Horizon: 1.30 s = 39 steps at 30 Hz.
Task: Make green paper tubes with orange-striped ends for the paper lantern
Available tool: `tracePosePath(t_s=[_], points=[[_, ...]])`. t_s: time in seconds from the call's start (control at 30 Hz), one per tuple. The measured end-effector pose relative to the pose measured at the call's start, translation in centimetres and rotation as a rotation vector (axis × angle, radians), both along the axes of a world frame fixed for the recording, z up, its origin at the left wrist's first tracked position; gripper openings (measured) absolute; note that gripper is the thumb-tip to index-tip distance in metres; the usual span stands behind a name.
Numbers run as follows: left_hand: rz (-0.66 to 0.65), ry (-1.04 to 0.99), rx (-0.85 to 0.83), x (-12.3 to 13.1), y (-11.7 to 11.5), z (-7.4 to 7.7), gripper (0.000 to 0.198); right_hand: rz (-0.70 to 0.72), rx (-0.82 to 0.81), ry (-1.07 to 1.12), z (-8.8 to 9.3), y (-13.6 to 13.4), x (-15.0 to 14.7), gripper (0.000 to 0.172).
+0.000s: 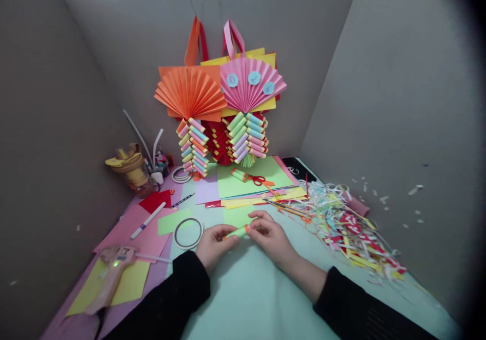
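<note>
1. Left hand point(213, 246), lower middle of the frame: thumb and fingers pinch the left end of a small light-green paper roll point(239, 232).
2. Right hand point(272, 239), just right of centre: thumb and fingertips pinch the roll's other end (an orange band shows there).
3. Just left of the left hand lies a white tape roll point(189, 248), flat, partly over a light-green paper strip point(167, 223).
4. Farther left, a white marker point(148, 220) rests on pink paper; at lower left a pink glue gun point(112, 282), its light glowing green, lies over yellow paper point(132, 283).
5. Above the hands, red-handled scissors point(258, 180) lie on green paper point(281, 175), beside green rolls with orange ends point(239, 174).
6. At right, shredded paper strips point(351, 231) heap against the wall.
7. At upper middle hang an orange pleated fan point(190, 91) and a pink pleated fan point(246, 89), rows of paper rolls below each.
</note>
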<state>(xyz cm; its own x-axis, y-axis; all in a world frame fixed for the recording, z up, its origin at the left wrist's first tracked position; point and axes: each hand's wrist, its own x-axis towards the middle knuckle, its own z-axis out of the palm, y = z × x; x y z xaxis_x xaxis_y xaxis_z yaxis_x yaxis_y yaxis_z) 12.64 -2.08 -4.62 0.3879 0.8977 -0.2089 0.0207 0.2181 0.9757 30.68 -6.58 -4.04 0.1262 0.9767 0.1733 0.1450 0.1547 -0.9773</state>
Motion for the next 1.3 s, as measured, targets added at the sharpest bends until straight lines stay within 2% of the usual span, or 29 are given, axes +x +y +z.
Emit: tracePosePath(t_s=[0.17, 0.33, 0.53, 0.73, 0.87, 0.93, 1.07, 1.17, 1.3], points=[[0.087, 0.087, 0.082, -0.3, 0.2, -0.1, 0.039, 0.094, -0.035, 0.034, -0.2, -0.2, 0.1, 0.015], [0.084, 0.133, 0.103, -0.3, -0.1, 0.4, 0.037, 0.083, 0.036, 0.027, -0.1, -0.3, 0.2, 0.013], [0.086, 0.17, 0.125, -0.1, -0.5, 1.1, 0.036, 0.089, 0.029, 0.048, -0.2, -0.3, 0.2, 0.013], [0.07, 0.117, 0.109, 0.1, -0.6, 1.4, 0.037, 0.093, -0.024, 0.068, 0.0, -0.2, 0.3, 0.022], [0.052, 0.06, 0.137, 0.0, -0.5, 1.2, 0.034, 0.071, 0.017, 0.108, 0.4, 0.0, 0.3, 0.027], [0.021, 0.048, 0.144, -0.1, -0.4, 1.0, 0.032, 0.113, -0.064, 0.195, 0.5, 0.2, 0.3, 0.028], [-0.048, 0.066, 0.136, -0.4, -0.3, 1.1, 0.029, 0.297, -0.277, 0.266, 0.6, 0.3, 0.7, 0.034], [-0.104, 0.106, 0.133, -0.4, -0.5, 1.4, 0.027, 0.349, -0.326, 0.253, 0.8, 0.0, 1.0, 0.039], [-0.131, 0.132, 0.137, -0.5, -0.7, 1.7, 0.027, 0.348, -0.358, 0.254, 0.8, -0.3, 1.1, 0.043]])
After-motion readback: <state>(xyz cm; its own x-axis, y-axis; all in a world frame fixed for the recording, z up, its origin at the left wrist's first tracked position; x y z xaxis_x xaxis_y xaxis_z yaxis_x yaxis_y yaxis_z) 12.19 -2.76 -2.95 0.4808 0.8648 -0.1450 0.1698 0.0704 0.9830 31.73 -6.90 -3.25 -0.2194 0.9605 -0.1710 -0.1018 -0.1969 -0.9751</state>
